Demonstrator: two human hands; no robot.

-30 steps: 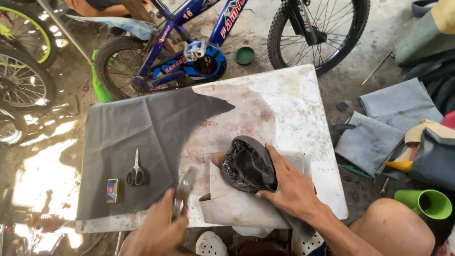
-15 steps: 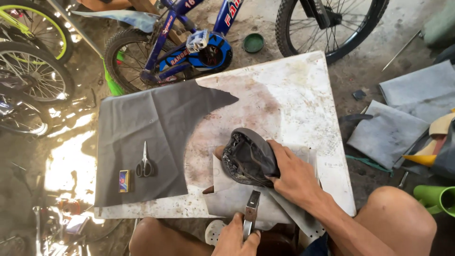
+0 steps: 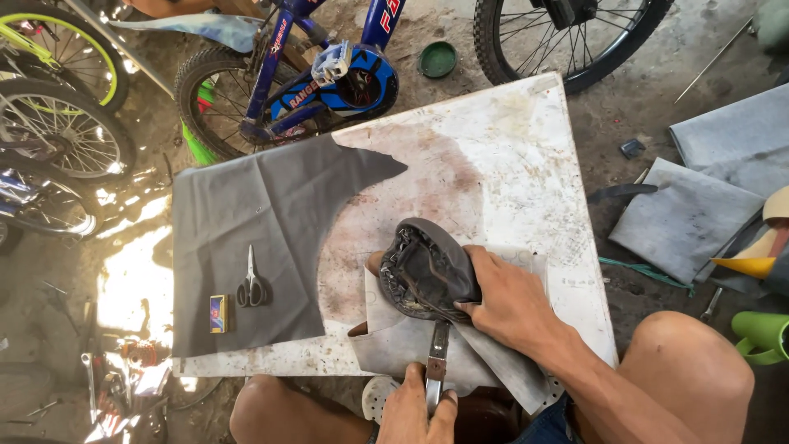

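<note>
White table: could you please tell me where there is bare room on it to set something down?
The white table is bare across its far right part, beyond the dark sheet. The near right corner is crowded: right hand on the saddle, left hand holding pliers. Scissors and a small box lie on the sheet.

One view only, from a camera worn on the person's head; it looks steeply down and slightly forward over the worn white square tabletop [image 3: 509, 156], which fills the middle of the frame; the person's bare knees [image 3: 699, 353] and both hands sit at the bottom edge, so the lens is close above the near side of the table; the far edge shows the blue children's bicycle [image 3: 329, 74] on the concrete floor [image 3: 641, 107]; no second view shares the scene.
</note>
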